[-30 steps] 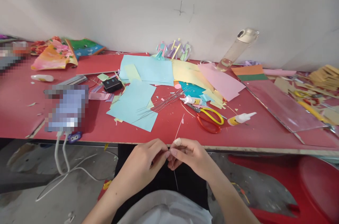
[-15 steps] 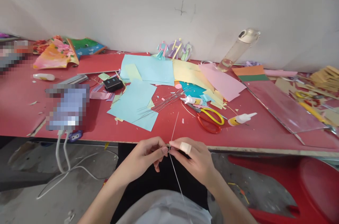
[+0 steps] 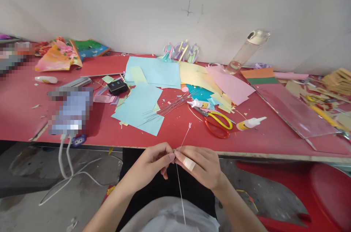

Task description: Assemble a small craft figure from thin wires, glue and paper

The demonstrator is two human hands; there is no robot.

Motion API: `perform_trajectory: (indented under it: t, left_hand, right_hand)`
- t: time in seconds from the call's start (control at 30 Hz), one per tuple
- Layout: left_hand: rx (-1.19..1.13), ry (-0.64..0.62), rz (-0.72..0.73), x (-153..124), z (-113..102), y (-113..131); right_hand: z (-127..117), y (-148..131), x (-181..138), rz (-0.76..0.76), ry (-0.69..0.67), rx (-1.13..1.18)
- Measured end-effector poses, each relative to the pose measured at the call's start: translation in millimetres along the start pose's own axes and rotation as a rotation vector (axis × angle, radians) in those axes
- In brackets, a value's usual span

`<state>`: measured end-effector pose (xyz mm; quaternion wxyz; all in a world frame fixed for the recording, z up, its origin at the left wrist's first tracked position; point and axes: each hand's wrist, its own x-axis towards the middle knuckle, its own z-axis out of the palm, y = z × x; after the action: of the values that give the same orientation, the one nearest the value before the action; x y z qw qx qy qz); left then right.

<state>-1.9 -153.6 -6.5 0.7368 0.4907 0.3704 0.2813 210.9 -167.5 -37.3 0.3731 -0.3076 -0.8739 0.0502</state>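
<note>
A thin pale wire [image 3: 180, 187] passes between my fingertips just off the table's front edge. One end slants up over the red tabletop, and the other hangs down across my lap. My left hand [image 3: 157, 159] pinches at the point where the wire changes direction. Against it, my right hand [image 3: 201, 164] is closed too, thumb and forefinger on the wire and white tape round one finger. What else lies between the fingertips is hidden. Beyond the hands, several loose wires [image 3: 170, 107] rest across a light blue sheet [image 3: 139, 109].
Yellow-and-red scissors [image 3: 219, 124] and two glue bottles [image 3: 251, 123] lie right of the hands. Coloured paper, a black box [image 3: 117, 87] and small paper figures [image 3: 181, 52] are farther back. A clear bottle [image 3: 244, 54] leans by the wall. A red stool [image 3: 331, 191] stands at right.
The wire has turned in my fingers: its upper end leans farther right and its lower end has swung left. My right hand's fingers have rolled downward over it.
</note>
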Motion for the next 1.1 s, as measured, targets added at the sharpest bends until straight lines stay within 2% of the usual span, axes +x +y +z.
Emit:
perform_trajectory:
  t: [0.37, 0.5, 0.7, 0.87, 1.1]
  left_hand:
    - [-0.029, -0.052, 0.08, 2, 6, -8]
    - [-0.075, -0.034, 0.089, 3, 8, -11]
    - [-0.119, -0.028, 0.043, 3, 8, -12]
    - [-0.18, -0.016, 0.014, 3, 10, -14]
    - [-0.276, -0.153, -0.067, 6, 8, -14]
  right_hand:
    - [-10, 0, 7, -0.171, 0.046, -0.184]
    - [-7, 1, 6, -0.146, 0.07, -0.154]
    - [-3, 0, 11, -0.174, 0.193, -0.139]
    - [-5, 1, 11, -0.151, 0.174, -0.09]
    - [-8, -2, 12, -0.168, 0.111, -0.039]
